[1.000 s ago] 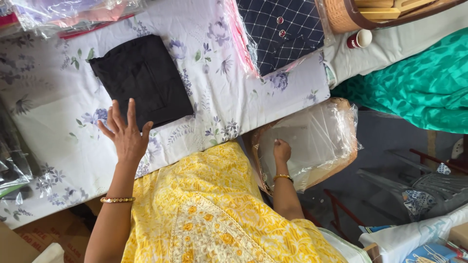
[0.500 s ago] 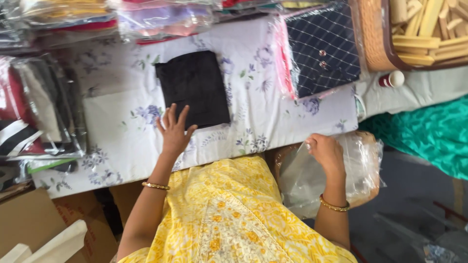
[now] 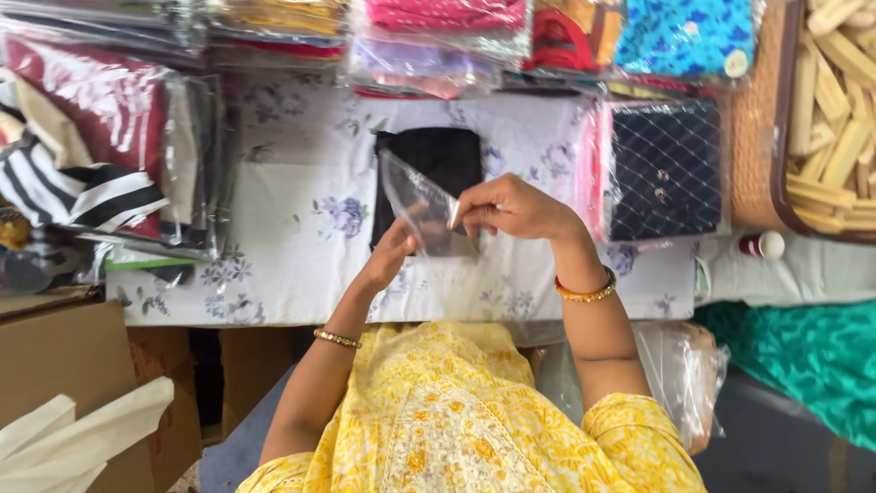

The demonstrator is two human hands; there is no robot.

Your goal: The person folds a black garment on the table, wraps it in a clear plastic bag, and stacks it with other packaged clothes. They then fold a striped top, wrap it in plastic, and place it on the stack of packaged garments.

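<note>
— What is hard to make out here?

— The clear plastic bag [image 3: 422,205] itself. It is see-through, so its lower edge fades into the floral cloth and only its glossy upper corner shows. It also veils the bottom of the black folded garment [image 3: 429,173] lying behind it on the surface [image 3: 292,237].

— Where is the bag, and who has it?

— It is held up just in front of the black garment. The right hand [image 3: 511,208] has its fingers closed in a pinch on the bag's top edge. The left hand [image 3: 392,256] is curled around the bag's lower side, partly seen through the plastic.

— What else lies about the garment?

— Right of it, a navy quilted garment in a clear packet [image 3: 662,169]. Beyond it, a row of packed clothes [image 3: 438,36], cut off at the top. Far right of it, a woven basket [image 3: 757,110] holds pale wooden sticks [image 3: 835,119], cut by the frame. Left of it, striped and maroon packed clothes [image 3: 91,155].
</note>
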